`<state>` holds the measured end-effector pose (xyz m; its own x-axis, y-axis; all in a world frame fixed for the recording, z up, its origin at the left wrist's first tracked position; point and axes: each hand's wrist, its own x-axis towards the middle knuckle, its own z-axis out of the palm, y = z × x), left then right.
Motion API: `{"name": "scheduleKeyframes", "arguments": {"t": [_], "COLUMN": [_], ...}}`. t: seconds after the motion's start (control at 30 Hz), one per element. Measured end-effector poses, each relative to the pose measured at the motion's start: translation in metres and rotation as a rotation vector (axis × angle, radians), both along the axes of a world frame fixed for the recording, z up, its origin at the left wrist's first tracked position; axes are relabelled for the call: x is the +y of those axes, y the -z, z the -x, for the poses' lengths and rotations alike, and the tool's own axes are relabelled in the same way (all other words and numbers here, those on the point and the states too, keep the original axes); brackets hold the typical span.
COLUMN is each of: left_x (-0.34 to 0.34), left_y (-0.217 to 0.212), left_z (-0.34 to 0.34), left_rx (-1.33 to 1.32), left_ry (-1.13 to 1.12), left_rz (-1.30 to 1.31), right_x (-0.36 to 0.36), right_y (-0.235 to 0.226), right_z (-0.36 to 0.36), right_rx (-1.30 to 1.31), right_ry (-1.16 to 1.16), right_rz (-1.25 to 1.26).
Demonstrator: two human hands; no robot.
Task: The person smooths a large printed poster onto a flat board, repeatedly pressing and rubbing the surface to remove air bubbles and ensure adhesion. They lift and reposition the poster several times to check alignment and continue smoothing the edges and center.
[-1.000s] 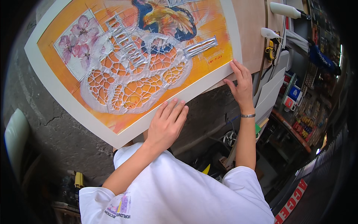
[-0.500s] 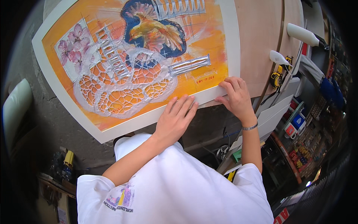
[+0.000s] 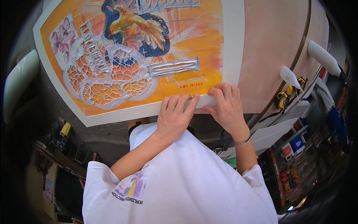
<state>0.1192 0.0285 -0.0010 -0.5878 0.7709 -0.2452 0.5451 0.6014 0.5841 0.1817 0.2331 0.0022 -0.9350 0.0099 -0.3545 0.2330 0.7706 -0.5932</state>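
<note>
A colourful picture (image 3: 209,44) with an orange ground, a painted bird and lacy white net-like cut-outs lies in front of me, framed by a white mat border (image 3: 123,116). My left hand (image 3: 173,116) rests on the near strip of that border, fingers bent and slightly apart. Close beside it, my right hand (image 3: 228,109) touches the near right part of the border. Its fingertips press down on the white strip, while the thumb sticks out to the left along the near edge. Neither hand appears to hold anything.
The picture lies on a pale wooden board (image 3: 272,44). To the right are a white bottle (image 3: 322,56), a white-bladed tool (image 3: 290,77) and a yellow tape measure (image 3: 282,99). White panels (image 3: 270,134) lean below them. Another white rounded object (image 3: 23,80) stands at the far left.
My left hand has slid right along the border, narrowing the gap to my right hand. The view has shifted, so the picture appears further up and left.
</note>
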Motion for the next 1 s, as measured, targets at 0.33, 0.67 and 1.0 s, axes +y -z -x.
{"name": "scheduleKeyframes", "arguments": {"t": [0.33, 0.67, 1.0], "left_x": [-0.002, 0.026, -0.029], "left_y": [0.000, 0.005, 0.001], "left_z": [-0.037, -0.053, -0.051], "left_rx": [0.177, 0.101, 0.026], "left_ry": [0.086, 0.296, 0.269], "left_rz": [0.166, 0.316, 0.289], "right_x": [-0.003, -0.008, -0.008], "right_y": [0.010, 0.013, 0.017], "right_z": [-0.033, -0.026, -0.030], "right_rx": [0.067, -0.010, 0.016], "right_ry": [0.551, 0.769, 0.861], "right_rz": [-0.063, 0.005, 0.052]}}
